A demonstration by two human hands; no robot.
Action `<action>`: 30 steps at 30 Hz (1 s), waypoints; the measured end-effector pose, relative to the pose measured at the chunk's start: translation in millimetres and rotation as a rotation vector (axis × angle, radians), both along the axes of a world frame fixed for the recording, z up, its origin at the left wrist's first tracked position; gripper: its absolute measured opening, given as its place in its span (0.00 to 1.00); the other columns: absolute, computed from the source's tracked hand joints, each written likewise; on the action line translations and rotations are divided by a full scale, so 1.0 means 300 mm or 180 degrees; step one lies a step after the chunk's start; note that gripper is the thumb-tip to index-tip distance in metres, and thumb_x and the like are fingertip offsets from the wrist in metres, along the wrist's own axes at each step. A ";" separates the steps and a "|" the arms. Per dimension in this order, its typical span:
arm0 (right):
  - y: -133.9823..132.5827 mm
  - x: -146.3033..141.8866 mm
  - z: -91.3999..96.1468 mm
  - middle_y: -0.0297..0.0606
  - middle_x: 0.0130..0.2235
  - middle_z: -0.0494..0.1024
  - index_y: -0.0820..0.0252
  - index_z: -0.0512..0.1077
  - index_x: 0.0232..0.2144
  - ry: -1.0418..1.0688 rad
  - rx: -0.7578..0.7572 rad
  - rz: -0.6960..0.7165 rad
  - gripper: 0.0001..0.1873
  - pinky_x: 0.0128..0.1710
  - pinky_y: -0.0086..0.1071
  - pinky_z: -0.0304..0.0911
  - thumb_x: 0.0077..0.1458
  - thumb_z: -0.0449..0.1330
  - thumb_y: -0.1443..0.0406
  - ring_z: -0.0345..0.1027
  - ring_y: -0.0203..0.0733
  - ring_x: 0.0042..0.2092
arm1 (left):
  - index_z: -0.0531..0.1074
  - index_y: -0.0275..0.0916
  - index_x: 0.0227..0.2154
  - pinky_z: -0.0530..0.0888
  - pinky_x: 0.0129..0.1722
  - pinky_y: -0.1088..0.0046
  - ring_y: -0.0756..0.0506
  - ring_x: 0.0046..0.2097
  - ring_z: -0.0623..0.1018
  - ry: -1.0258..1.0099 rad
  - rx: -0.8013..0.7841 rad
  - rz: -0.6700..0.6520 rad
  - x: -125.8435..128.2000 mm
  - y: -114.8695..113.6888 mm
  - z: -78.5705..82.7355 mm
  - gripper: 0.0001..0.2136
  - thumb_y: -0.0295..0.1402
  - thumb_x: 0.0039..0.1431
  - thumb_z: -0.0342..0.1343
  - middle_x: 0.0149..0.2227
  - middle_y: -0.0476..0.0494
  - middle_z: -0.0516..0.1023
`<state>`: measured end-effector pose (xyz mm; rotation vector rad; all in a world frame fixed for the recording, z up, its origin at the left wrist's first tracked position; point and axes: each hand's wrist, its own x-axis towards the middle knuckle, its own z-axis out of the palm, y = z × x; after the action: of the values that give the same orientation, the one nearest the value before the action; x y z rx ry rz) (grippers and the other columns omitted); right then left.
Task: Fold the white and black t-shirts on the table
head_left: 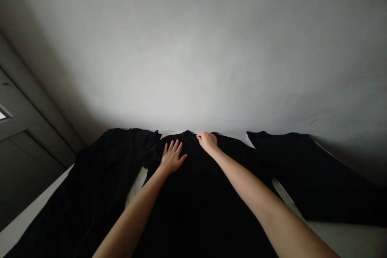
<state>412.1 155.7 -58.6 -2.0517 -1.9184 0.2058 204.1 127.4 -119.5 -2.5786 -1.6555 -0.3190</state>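
A black long-sleeved garment [199, 193] lies spread flat on a white surface [347, 238], with its collar end against the wall. My left hand [171, 157] rests flat on the cloth near the left shoulder, fingers stretched out and apart. My right hand [207, 141] is at the collar, its fingers curled down onto the black fabric at the far edge. Whether it pinches the cloth or only presses it is hard to see. One sleeve [99, 181] spreads to the left and the other sleeve [314, 173] to the right.
A plain pale wall [193, 48] rises directly behind the surface. A grey door or cabinet front [24, 145] stands at the left. The white surface shows at the left edge and at the lower right.
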 end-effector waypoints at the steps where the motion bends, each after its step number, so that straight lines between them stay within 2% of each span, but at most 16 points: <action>1: 0.027 -0.057 0.006 0.37 0.49 0.81 0.47 0.80 0.43 0.0110 -0.0062 -0.0094 0.14 0.48 0.34 0.62 0.62 0.54 0.61 0.72 0.45 0.51 | 0.57 0.39 0.66 0.46 0.67 0.45 0.34 0.70 0.51 -0.0044 0.0034 0.0090 0.006 -0.004 0.002 0.32 0.53 0.66 0.37 0.69 0.37 0.54; 3: 0.079 -0.147 0.005 0.38 0.45 0.82 0.48 0.81 0.40 0.0193 -0.0147 -0.0366 0.12 0.44 0.35 0.64 0.60 0.58 0.58 0.74 0.46 0.47 | 0.59 0.37 0.65 0.43 0.67 0.42 0.31 0.70 0.50 -0.0153 0.0122 0.0357 0.013 -0.009 0.002 0.34 0.54 0.65 0.37 0.69 0.34 0.55; 5: 0.122 -0.203 -0.010 0.41 0.44 0.82 0.50 0.81 0.41 0.0265 -0.0197 -0.0642 0.13 0.46 0.40 0.63 0.58 0.59 0.55 0.74 0.50 0.48 | 0.61 0.35 0.64 0.42 0.66 0.39 0.28 0.69 0.50 -0.0273 0.0196 0.0611 0.012 -0.009 -0.003 0.34 0.55 0.65 0.38 0.68 0.33 0.55; 8: 0.165 -0.242 -0.041 0.48 0.47 0.80 0.53 0.80 0.43 0.0342 -0.0195 -0.0975 0.18 0.49 0.48 0.60 0.57 0.60 0.52 0.71 0.57 0.52 | 0.62 0.36 0.64 0.46 0.65 0.39 0.26 0.68 0.53 -0.0428 0.0236 0.0769 0.002 0.000 -0.009 0.33 0.54 0.65 0.38 0.68 0.33 0.56; 12: 0.192 -0.263 -0.075 0.54 0.50 0.78 0.54 0.81 0.41 0.0629 -0.0020 -0.1276 0.17 0.51 0.54 0.56 0.55 0.61 0.52 0.65 0.63 0.55 | 0.60 0.38 0.65 0.52 0.66 0.45 0.29 0.67 0.57 -0.0525 0.0093 0.0855 -0.002 0.009 0.004 0.32 0.52 0.66 0.38 0.68 0.37 0.57; 16: 0.207 -0.268 -0.095 0.53 0.51 0.77 0.53 0.81 0.42 0.0739 0.0016 -0.1379 0.16 0.51 0.52 0.55 0.54 0.63 0.54 0.63 0.62 0.56 | 0.60 0.36 0.65 0.49 0.67 0.48 0.29 0.68 0.55 -0.0479 -0.0095 0.0902 0.003 -0.001 0.033 0.32 0.51 0.66 0.40 0.69 0.34 0.55; 20: 0.214 -0.263 -0.104 0.47 0.49 0.78 0.51 0.82 0.37 0.0817 0.0051 -0.1419 0.11 0.50 0.49 0.53 0.53 0.65 0.56 0.63 0.59 0.54 | 0.62 0.36 0.64 0.50 0.67 0.48 0.31 0.67 0.58 -0.0460 0.0032 0.0962 0.008 -0.014 0.050 0.30 0.49 0.65 0.44 0.67 0.34 0.58; 24: 0.212 -0.257 -0.111 0.45 0.46 0.80 0.51 0.82 0.35 0.0893 0.0135 -0.1385 0.09 0.49 0.46 0.51 0.54 0.64 0.57 0.62 0.56 0.53 | 0.62 0.36 0.64 0.51 0.66 0.48 0.31 0.67 0.58 -0.0434 0.0045 0.0999 0.012 -0.017 0.053 0.29 0.48 0.65 0.45 0.67 0.35 0.59; 30: 0.206 -0.259 -0.131 0.47 0.48 0.79 0.56 0.80 0.35 0.0806 0.0375 -0.1386 0.10 0.49 0.46 0.50 0.57 0.63 0.57 0.63 0.57 0.52 | 0.62 0.36 0.64 0.52 0.66 0.47 0.31 0.67 0.58 -0.0387 0.0065 0.0978 0.013 -0.017 0.047 0.29 0.48 0.65 0.45 0.67 0.34 0.58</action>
<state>334.5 217.6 -97.8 -2.1821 -1.2725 0.2277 208.0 122.3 -105.4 -2.2821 -2.0403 -0.4759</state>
